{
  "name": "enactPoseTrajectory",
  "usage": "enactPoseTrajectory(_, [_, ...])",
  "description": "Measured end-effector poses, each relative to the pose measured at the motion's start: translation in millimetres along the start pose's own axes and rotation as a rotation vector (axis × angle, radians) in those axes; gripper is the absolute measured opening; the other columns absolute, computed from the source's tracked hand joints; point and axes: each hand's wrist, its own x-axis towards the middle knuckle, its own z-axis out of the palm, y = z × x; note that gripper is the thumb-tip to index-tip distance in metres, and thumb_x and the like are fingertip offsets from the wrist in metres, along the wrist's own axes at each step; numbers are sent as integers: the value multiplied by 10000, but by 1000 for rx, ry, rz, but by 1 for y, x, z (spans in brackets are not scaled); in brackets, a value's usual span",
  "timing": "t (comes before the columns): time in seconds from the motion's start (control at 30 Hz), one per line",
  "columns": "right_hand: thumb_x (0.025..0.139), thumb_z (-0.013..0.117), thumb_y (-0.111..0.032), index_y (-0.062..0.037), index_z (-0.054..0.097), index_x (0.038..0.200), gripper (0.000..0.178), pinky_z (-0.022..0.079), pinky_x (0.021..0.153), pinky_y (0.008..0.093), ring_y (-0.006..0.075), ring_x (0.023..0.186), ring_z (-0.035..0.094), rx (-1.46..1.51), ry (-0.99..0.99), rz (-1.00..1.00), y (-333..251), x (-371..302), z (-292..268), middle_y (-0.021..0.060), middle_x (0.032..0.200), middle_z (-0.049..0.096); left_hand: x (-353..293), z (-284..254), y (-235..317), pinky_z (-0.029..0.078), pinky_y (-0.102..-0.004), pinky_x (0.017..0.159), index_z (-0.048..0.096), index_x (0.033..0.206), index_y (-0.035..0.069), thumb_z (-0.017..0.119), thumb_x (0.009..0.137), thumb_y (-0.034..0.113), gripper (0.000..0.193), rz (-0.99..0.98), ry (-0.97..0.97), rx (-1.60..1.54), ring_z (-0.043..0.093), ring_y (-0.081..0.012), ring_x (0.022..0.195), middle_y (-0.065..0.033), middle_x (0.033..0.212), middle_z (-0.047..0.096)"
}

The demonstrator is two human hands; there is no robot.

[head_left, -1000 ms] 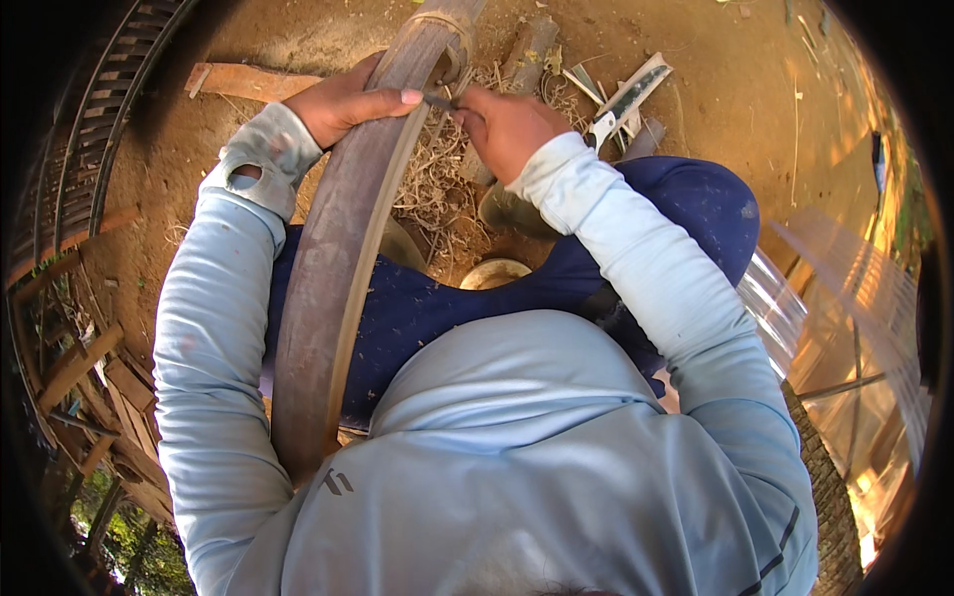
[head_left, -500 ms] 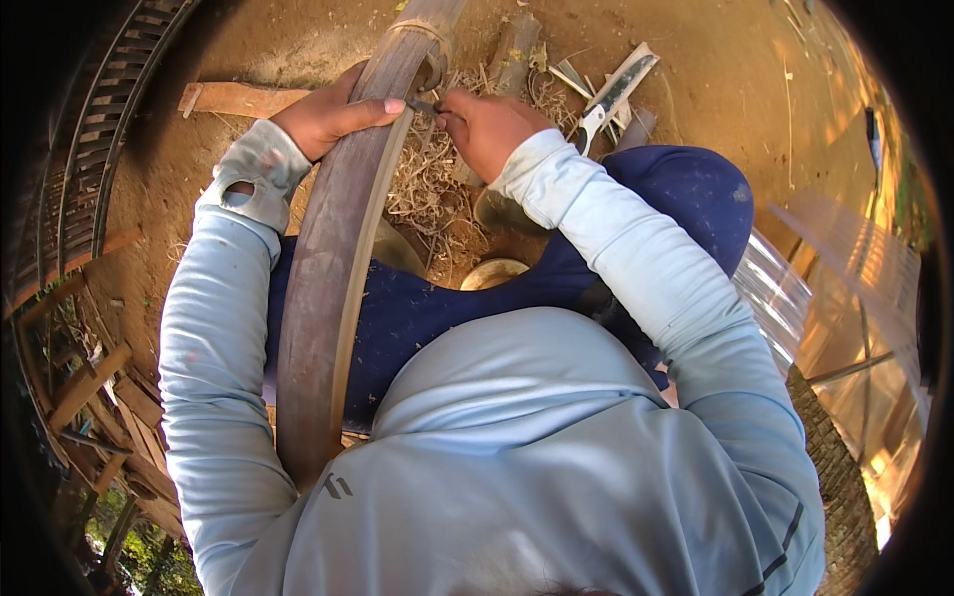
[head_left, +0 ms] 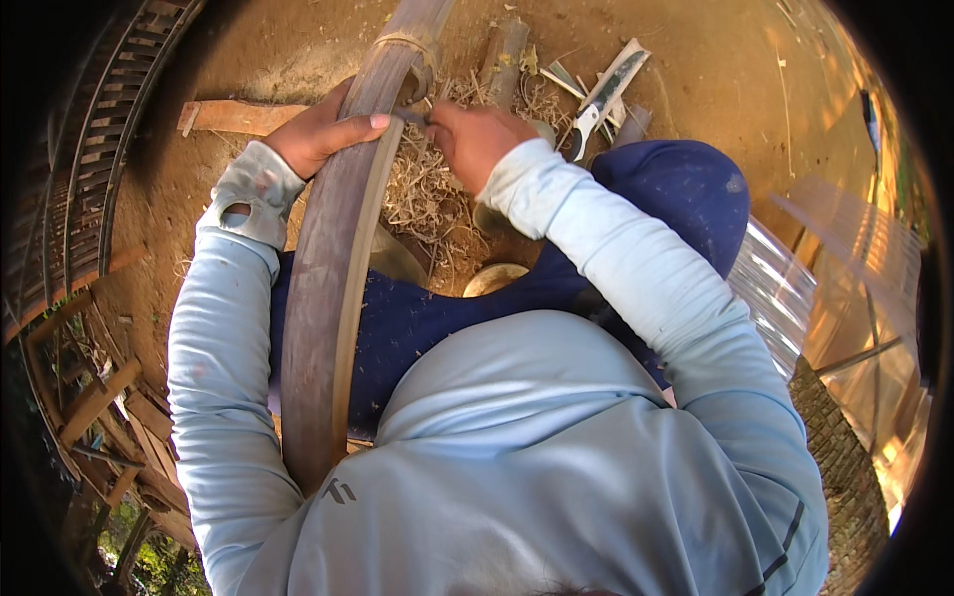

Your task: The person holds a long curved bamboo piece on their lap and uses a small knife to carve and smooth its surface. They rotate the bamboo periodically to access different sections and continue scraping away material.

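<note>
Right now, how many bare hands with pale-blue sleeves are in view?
2: the left hand grips the long grey-brown wooden pole from the left; the right hand, beside the pole's right edge, holds a small grey blade. Some fingers are hidden.

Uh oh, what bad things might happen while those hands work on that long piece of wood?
The small dark tool in the right hand might slip and hurt the left hand, because its thumb is very near. The long piece of wood lies over one leg, so it might slide. The white-handled tool lies near the right knee, which might bump it.
</note>
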Motion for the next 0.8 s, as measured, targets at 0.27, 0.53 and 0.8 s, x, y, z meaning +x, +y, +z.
enactPoseTrajectory(0.27, [977,473,-306,-128,569,1079,226,482,763,505,424,861,633,47,-33,49,-7,-8,-2,199,908,675,-1,0,1,351,-365,1071,258,1478,-34,679,800,549,988,-2,4,-33,464,-281,1277,-212,1378,481])
enactPoseTrajectory(0.53, [984,493,-316,-61,622,1010,287,487,730,429,378,762,629,412,105,-8,29,21,34,177,799,646,4,-3,-7,345,-363,1074,262,1482,-25,666,813,549,969,-2,-16,-9,465,-271,1277,-201,1380,484])
enactPoseTrajectory(0.8, [975,531,-244,-81,603,1076,205,497,683,443,376,790,643,297,9,-132,9,-22,20,186,830,652,2,-4,-8,327,-358,1085,274,1483,-17,651,840,526,923,-4,-47,-150,446,-270,1294,-185,1396,477])
